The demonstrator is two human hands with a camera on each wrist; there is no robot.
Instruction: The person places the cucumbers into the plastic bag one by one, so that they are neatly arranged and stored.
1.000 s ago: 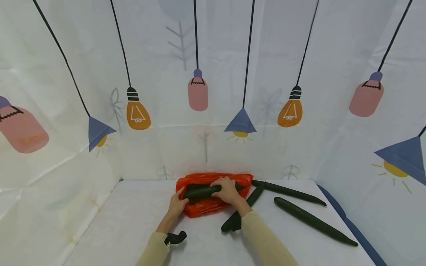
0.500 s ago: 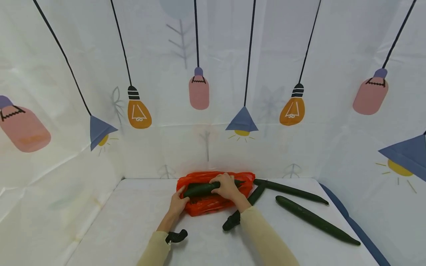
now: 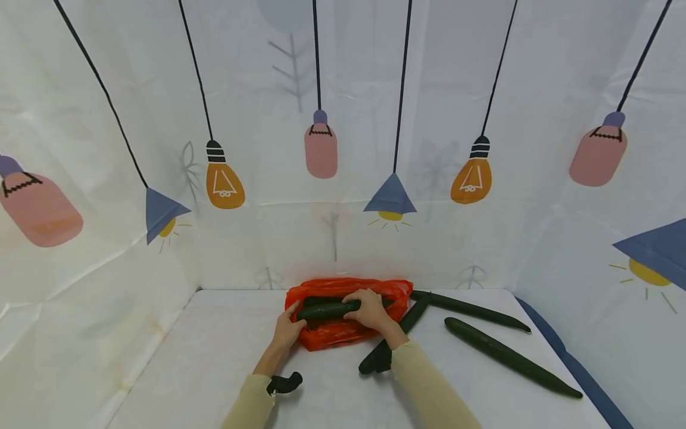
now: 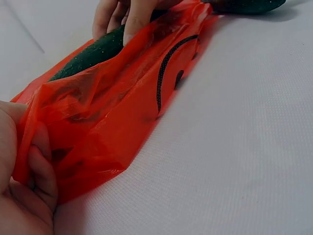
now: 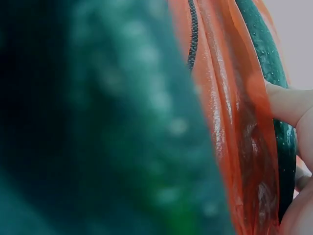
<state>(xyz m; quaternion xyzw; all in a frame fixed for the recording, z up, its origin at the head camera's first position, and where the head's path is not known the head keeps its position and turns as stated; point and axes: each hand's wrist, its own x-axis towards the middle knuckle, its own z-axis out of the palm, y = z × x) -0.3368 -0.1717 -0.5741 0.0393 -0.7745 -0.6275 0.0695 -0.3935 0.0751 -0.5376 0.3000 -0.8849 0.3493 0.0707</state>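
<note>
The right hand (image 3: 370, 308) grips a cucumber (image 3: 324, 311) inside the red bag (image 3: 332, 341) on the white surface (image 3: 214, 345). The left hand (image 3: 286, 330) pinches the bag's left end; three more cucumbers (image 3: 511, 357) lie off to the right.

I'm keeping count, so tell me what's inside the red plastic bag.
At least two cucumbers show inside; the right hand and the bag hide parts and anything beneath.
</note>
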